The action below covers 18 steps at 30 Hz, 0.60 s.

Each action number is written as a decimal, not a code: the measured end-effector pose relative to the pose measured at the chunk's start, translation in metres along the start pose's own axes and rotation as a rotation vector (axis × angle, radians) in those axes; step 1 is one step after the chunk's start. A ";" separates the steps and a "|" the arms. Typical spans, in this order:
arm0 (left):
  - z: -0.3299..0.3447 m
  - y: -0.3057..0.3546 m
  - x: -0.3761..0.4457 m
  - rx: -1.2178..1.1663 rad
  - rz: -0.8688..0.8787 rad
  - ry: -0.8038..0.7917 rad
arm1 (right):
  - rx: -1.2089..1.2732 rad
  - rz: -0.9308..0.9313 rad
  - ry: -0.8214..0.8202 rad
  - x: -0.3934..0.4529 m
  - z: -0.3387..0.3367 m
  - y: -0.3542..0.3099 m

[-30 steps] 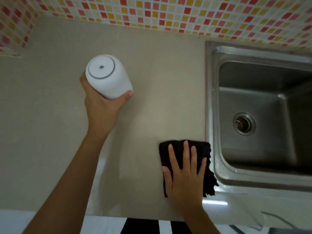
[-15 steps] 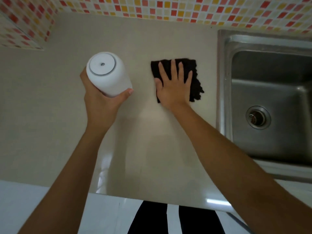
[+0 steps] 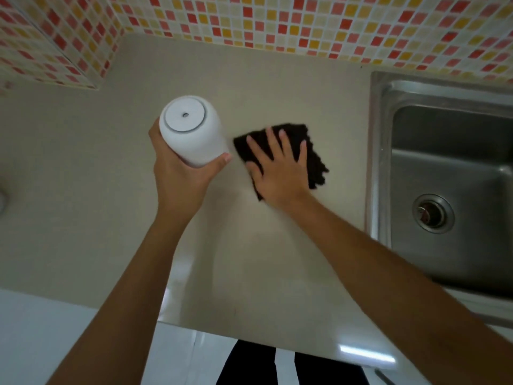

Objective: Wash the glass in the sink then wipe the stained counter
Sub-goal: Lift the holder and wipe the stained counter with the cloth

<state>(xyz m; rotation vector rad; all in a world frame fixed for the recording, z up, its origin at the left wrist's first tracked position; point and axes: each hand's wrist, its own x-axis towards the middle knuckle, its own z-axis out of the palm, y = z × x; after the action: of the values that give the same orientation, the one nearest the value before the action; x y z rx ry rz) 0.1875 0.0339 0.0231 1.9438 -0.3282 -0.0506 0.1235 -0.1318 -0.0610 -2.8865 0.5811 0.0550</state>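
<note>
My left hand (image 3: 181, 176) grips a white cylindrical container (image 3: 191, 132) with a small hole in its round top, held above the beige counter (image 3: 83, 190). My right hand (image 3: 280, 168) lies flat with fingers spread on a black cloth (image 3: 311, 154), pressing it onto the counter just right of the container. The steel sink (image 3: 444, 168) is at the right, with its drain (image 3: 433, 213) in view and nothing visible inside it. No glass is in view.
A wall of red, orange and cream mosaic tiles (image 3: 305, 26) runs along the back and the left corner. The counter's front edge (image 3: 249, 339) is near my body. A round object (image 3: 2, 201) shows partly at the far left edge.
My right hand slid the cloth from the counter's front by the sink up toward the back, then left and slightly nearer, close to the container. My left hand kept its hold.
</note>
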 end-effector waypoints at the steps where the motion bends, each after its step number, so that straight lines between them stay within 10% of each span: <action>1: 0.000 -0.002 -0.004 -0.002 -0.013 0.000 | 0.010 0.054 -0.021 0.034 -0.006 0.010; 6: 0.000 -0.020 -0.019 0.005 -0.035 -0.040 | -0.005 0.152 -0.092 0.077 -0.013 0.028; 18: 0.038 -0.009 -0.007 -0.107 -0.077 -0.064 | -0.042 0.020 -0.093 -0.203 0.006 0.008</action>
<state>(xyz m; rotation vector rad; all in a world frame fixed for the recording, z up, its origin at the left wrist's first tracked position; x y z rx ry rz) 0.1751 0.0044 -0.0005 1.8513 -0.2869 -0.1783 -0.0672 -0.0607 -0.0536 -2.9000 0.5981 0.2057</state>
